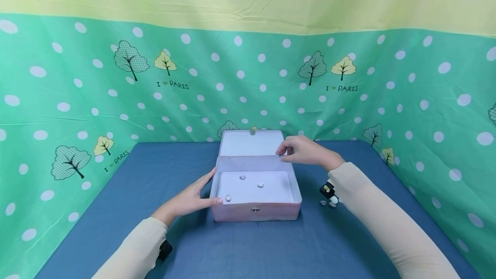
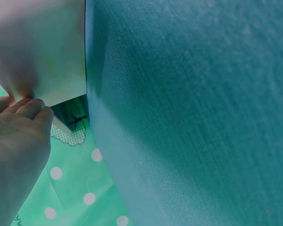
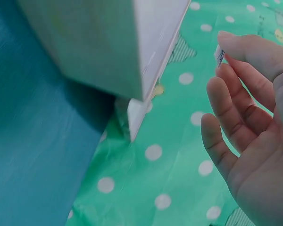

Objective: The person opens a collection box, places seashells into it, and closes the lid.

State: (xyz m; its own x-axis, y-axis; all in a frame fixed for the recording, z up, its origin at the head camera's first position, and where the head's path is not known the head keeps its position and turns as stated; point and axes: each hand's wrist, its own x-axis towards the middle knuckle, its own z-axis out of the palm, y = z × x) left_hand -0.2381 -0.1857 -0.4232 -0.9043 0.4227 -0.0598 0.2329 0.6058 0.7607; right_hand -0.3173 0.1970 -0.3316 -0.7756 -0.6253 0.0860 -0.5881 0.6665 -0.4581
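Note:
An open box (image 1: 256,212) with a pale pink front and a small metal clasp stands with its lid (image 1: 252,143) tipped back. Inside, on the white bottom, lie three small pale shell-like pieces, one of them (image 1: 260,185) near the middle. My left hand (image 1: 190,197) holds the box by its left side, thumb on the front corner and fingers (image 2: 30,108) toward the rear. Above the box's back right corner, my right hand (image 1: 306,150) pinches another shell-like piece (image 3: 220,55) between thumb and index finger. Its dark markings show in the right wrist view.
Several similar small pieces (image 1: 332,203) lie on the blue tablecloth (image 1: 271,249) to the right of the box, partly below my right forearm. A green dotted curtain (image 1: 263,76) rises close behind the lid and along both sides of the table.

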